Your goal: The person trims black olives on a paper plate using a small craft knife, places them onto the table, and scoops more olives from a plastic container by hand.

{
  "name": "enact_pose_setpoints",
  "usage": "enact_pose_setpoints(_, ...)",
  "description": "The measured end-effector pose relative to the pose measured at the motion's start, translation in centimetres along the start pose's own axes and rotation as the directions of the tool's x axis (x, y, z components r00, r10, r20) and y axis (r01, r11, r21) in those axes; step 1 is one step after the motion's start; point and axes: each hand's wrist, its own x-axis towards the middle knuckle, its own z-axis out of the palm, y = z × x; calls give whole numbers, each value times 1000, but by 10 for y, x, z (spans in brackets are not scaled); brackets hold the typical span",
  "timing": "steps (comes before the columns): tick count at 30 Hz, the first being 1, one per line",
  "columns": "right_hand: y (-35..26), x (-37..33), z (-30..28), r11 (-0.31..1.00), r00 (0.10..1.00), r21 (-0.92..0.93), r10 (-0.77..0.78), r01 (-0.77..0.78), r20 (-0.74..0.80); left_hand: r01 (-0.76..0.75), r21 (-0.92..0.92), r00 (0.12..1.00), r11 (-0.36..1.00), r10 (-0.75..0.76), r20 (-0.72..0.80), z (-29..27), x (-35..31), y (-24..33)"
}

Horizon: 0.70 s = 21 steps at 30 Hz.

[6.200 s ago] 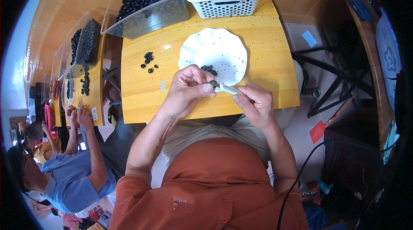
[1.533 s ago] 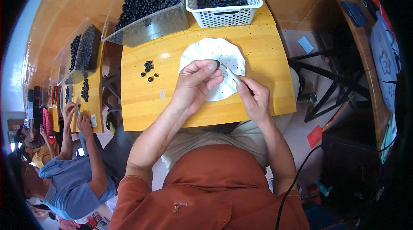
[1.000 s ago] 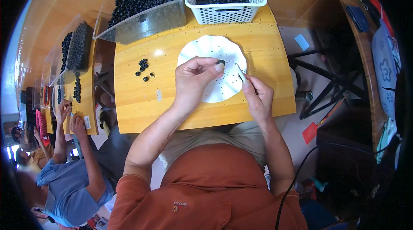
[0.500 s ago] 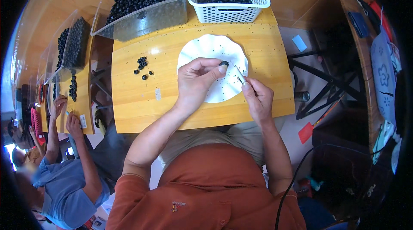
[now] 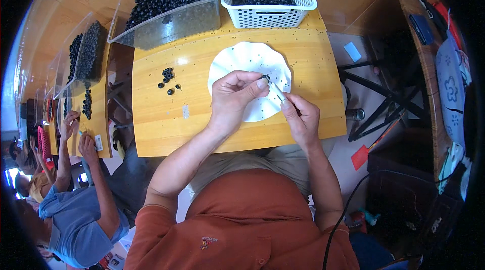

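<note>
Over a white wavy-rimmed plate (image 5: 228, 61), my left hand (image 5: 230, 98) pinches a small black ring-shaped part (image 5: 265, 77) between thumb and fingertips. My right hand (image 5: 302, 118) is closed around a slim, pale, pen-like tool (image 5: 277, 91). Its tip meets the black part or lies right beside it; I cannot tell which. Dark specks are scattered on the plate. Left of my left hand, several loose black ring-shaped parts (image 5: 167, 74) lie on the yellow wooden table (image 5: 177, 133).
A clear plastic bin (image 5: 166, 36) full of black parts stands at the back left of the table. Beside it is a white perforated basket (image 5: 262, 19) of the same parts. At the left, a co-worker in a blue shirt (image 5: 83, 219) works at another table.
The tool's tip has moved up and left, from apart to right at the black part. My left hand has shifted slightly right.
</note>
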Motion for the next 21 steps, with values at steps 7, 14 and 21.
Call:
enact_pose_setpoints(7, -1, 0, -2, 999, 998, 0, -46, 46, 33, 127, -175, 990, 976, -114, 83, -3, -3, 0)
enact_pose_setpoints(14, 3, -1, -1, 993, 994, 49, -106, 105, 19, 158, -278, 983, 947, -123, 138, -4, -5, -4)
enact_pose_setpoints(21, 2, 0, -2, 994, 993, 16, -107, 107, 47, 151, -290, 983, 945, -113, 146, -5, -8, -3)
